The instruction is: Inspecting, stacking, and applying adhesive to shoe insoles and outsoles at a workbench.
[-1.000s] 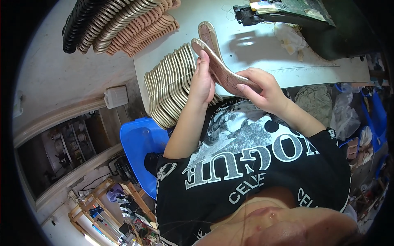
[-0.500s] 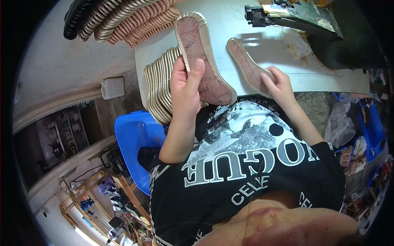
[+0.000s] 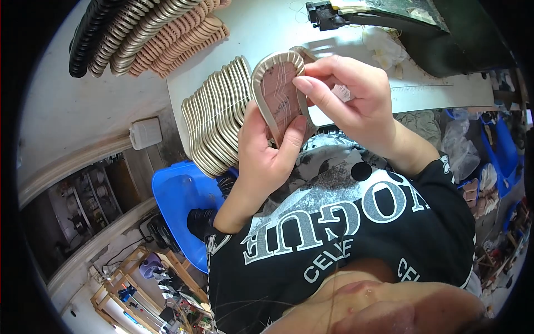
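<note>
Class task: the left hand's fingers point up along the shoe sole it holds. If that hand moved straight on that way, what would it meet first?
Probably the right hand, pinching the sole's top edge just beyond the left hand; depth is unclear.

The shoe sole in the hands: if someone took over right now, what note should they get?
Left hand: holds the shoe sole upright from below, thumb on its pink face.
Right hand: pinches the sole's top edge with its fingertips.
A row of beige soles leans on the white table beside the left hand; more soles lie farther back.
Done: one sole picked up.
Left: the rows remain untouched.
</note>
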A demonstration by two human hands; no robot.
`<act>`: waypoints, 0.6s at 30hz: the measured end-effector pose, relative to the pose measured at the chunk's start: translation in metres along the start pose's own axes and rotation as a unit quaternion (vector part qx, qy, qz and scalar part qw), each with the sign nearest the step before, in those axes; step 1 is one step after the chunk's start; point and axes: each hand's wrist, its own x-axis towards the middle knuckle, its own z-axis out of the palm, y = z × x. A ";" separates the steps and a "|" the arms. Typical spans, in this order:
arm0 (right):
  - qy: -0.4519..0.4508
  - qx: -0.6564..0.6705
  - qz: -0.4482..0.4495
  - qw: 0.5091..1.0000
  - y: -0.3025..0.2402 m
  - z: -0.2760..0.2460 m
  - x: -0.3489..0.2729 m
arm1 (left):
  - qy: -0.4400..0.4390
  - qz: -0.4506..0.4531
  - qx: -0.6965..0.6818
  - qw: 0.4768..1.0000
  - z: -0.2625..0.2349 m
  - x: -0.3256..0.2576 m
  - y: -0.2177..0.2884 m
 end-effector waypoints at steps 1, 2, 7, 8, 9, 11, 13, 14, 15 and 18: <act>-0.016 -0.012 -0.015 1.000 -0.003 -0.001 -0.001 | 0.003 0.046 0.018 0.999 -0.001 0.002 -0.001; -0.032 -0.023 -0.030 0.999 -0.005 -0.001 -0.002 | 0.007 0.092 0.037 0.995 -0.002 0.003 -0.001; -0.004 -0.002 -0.010 1.000 -0.015 -0.002 0.003 | -0.008 0.099 0.064 0.993 -0.004 0.006 0.006; -0.003 -0.001 -0.013 1.000 -0.014 -0.004 0.005 | -0.008 0.102 0.066 0.993 -0.004 0.007 0.006; -0.015 -0.030 -0.033 0.999 -0.012 -0.006 0.005 | -0.018 0.104 0.068 0.992 -0.004 0.007 0.004; -0.041 -0.079 -0.065 0.994 -0.013 -0.009 0.007 | -0.026 0.113 0.076 0.990 -0.002 0.006 0.002; -0.043 -0.102 -0.073 0.991 -0.012 -0.009 0.006 | -0.023 0.117 0.116 0.986 0.000 0.005 0.005; -0.046 -0.124 -0.078 0.988 -0.012 -0.008 0.006 | -0.020 0.117 0.155 0.981 0.001 0.005 0.006; -0.055 -0.146 -0.055 0.986 -0.014 -0.007 0.005 | -0.009 0.128 0.171 0.977 0.003 0.006 0.004; -0.063 -0.199 -0.030 0.977 -0.009 -0.002 0.007 | 0.008 0.189 0.280 0.941 0.003 0.012 0.001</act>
